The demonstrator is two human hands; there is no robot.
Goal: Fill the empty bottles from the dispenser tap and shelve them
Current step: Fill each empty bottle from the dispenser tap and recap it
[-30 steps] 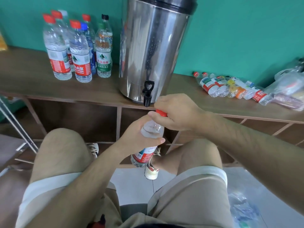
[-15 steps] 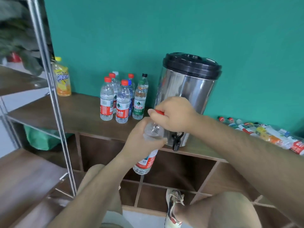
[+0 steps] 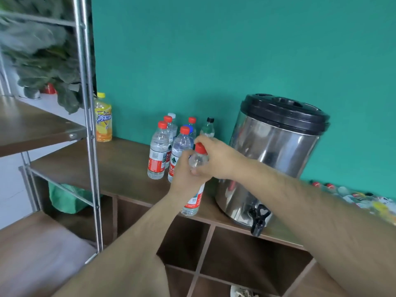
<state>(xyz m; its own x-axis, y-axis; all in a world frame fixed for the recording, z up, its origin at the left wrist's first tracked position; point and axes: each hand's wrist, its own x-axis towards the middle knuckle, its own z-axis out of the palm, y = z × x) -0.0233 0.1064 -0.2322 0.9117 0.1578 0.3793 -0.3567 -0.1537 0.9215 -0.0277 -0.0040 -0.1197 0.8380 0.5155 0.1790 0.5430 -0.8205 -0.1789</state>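
Wooden shelf (image 3: pixel 120 163) runs along the teal wall. Steel dispenser (image 3: pixel 276 155) sits on it at right, black lid on. Cluster of capped bottles (image 3: pixel 158 151) stands left of the dispenser, near the wall. Held bottle (image 3: pixel 192 202) is between cluster and dispenser, roughly upright, base low over the shelf's front edge; contact unclear. Left hand (image 3: pixel 184 174) wraps its upper body. Right hand (image 3: pixel 216 159) curls round the red cap (image 3: pixel 200 148). Tap (image 3: pixel 259 219) is right of the bottle, apart from it.
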